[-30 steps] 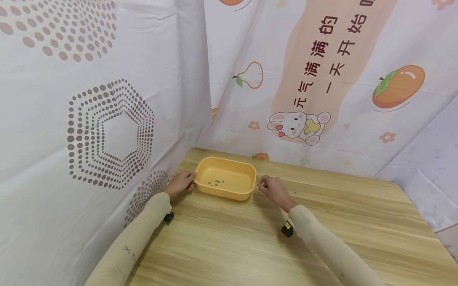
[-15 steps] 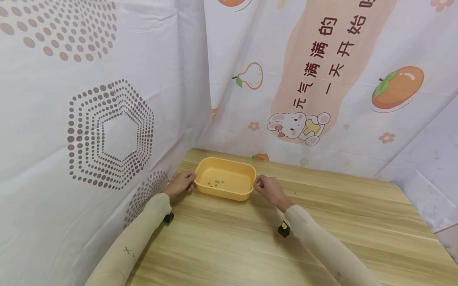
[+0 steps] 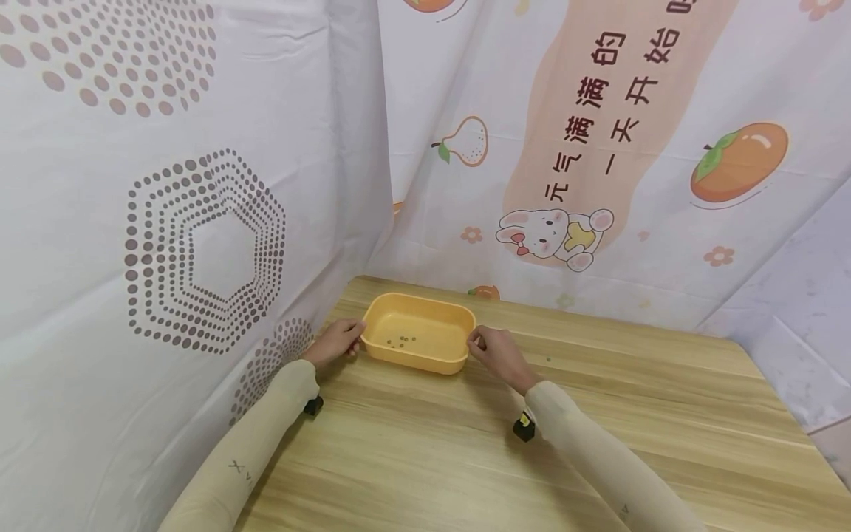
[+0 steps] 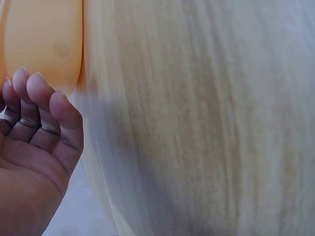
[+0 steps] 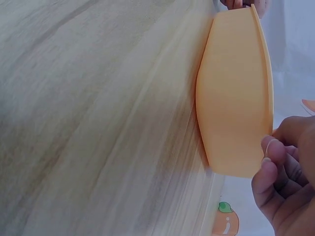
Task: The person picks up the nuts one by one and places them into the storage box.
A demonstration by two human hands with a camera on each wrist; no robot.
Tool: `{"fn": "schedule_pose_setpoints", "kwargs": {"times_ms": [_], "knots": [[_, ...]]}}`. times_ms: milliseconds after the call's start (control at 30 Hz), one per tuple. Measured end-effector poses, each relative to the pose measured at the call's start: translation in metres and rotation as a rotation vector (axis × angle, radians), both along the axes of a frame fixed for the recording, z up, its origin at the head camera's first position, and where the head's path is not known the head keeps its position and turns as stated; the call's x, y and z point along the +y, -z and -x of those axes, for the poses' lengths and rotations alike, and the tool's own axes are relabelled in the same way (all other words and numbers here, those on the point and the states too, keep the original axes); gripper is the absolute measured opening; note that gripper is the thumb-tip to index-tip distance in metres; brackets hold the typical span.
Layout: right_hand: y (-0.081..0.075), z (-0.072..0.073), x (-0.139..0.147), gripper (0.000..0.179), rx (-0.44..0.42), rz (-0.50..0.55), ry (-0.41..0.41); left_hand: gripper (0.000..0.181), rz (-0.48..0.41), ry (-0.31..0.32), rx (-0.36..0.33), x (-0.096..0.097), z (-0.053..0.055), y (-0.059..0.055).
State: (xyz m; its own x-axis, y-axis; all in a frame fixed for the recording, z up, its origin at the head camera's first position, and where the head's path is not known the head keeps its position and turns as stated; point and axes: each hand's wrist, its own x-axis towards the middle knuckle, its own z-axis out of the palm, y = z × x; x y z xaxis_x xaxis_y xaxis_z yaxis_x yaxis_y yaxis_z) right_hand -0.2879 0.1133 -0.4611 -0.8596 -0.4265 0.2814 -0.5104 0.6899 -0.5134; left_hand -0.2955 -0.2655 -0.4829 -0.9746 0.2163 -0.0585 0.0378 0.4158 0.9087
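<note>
A yellow-orange rectangular plastic basin (image 3: 419, 360) with rounded corners stands on the table near its back left. Several small dark round pieces (image 3: 402, 340) lie on the basin's floor; their kind is too small to tell. At the basin's left end, my left hand (image 3: 337, 341) pinches the rim, its fingers curled beside the wall in the left wrist view. My right hand (image 3: 499, 355) grips the opposite end. In the right wrist view, its thumb and fingertips meet at the basin's rim, and part of the other hand shows beyond the far end.
One small dark piece (image 3: 548, 359) lies on the wood-grain table (image 3: 412, 451), right of my right hand. A dotted white curtain (image 3: 319, 185) hangs close along the left side. Behind the table hangs a printed cloth (image 3: 432, 222) with fruit and a rabbit.
My right hand has moved left from beside the basin and has taken hold of its right rim. The left hand and the basin have stayed in place.
</note>
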Motion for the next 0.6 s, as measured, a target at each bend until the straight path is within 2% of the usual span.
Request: {"fn": "schedule_pose_setpoints", "kwargs": {"times_ms": [367, 600], "knots": [[-0.0029, -0.0013, -0.0009, 0.009, 0.005, -0.011, 0.001, 0.037, -0.004, -0.022, -0.009, 0.0002, -0.0005, 0.0017], [-0.0031, -0.0016, 0.0, 0.009, -0.017, -0.026, 0.013, 0.037, -0.006, -0.006, -0.011, -0.0009, 0.001, 0.0039]]}}
